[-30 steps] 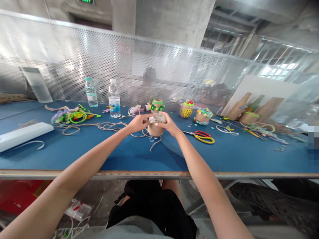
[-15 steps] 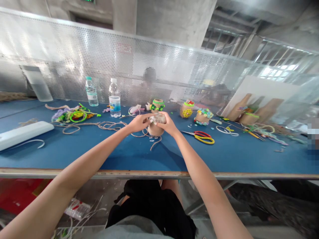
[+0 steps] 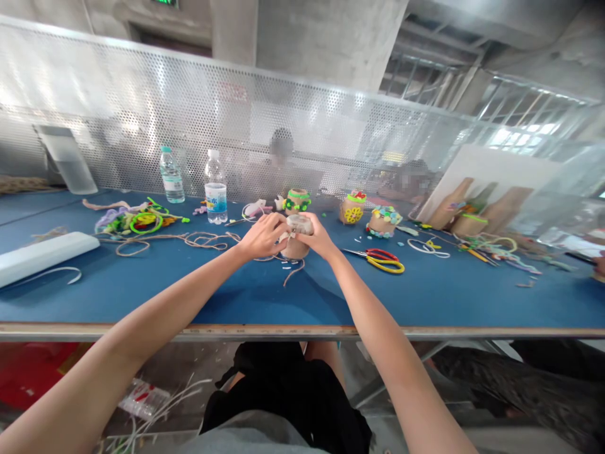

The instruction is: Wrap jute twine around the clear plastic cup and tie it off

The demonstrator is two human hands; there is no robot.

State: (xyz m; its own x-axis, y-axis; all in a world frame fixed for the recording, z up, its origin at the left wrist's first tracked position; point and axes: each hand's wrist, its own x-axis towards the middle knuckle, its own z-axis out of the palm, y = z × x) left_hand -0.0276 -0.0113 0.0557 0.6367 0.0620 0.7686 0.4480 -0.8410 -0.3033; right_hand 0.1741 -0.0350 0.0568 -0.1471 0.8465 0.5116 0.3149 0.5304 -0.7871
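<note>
A small jar [image 3: 295,250] wrapped in tan twine stands upright on the blue table in front of me, with a pale fuzzy band round its top. My left hand [image 3: 265,236] is closed at the left side of the rim, fingertips pressed on the band; a small white bit shows by them. Round the right side of the same jar, my right hand [image 3: 320,236] keeps its grip, thumb toward the front. A loose twine end [image 3: 293,275] lies before the jar. Scissors [image 3: 380,258] with red and yellow handles lie to the right.
Behind are decorated jars [image 3: 353,209], two water bottles [image 3: 216,195] and a perforated metal screen [image 3: 189,101]. On the left lie tangled pipe cleaners [image 3: 137,217] and a white box-shaped thing [image 3: 47,255]. Another person's hand [image 3: 599,268] shows at the right edge.
My left fingers have curled in more tightly at the rim, and the hand's back has turned up. My right hand stays on the jar. Another person's hand has come into view at right.
</note>
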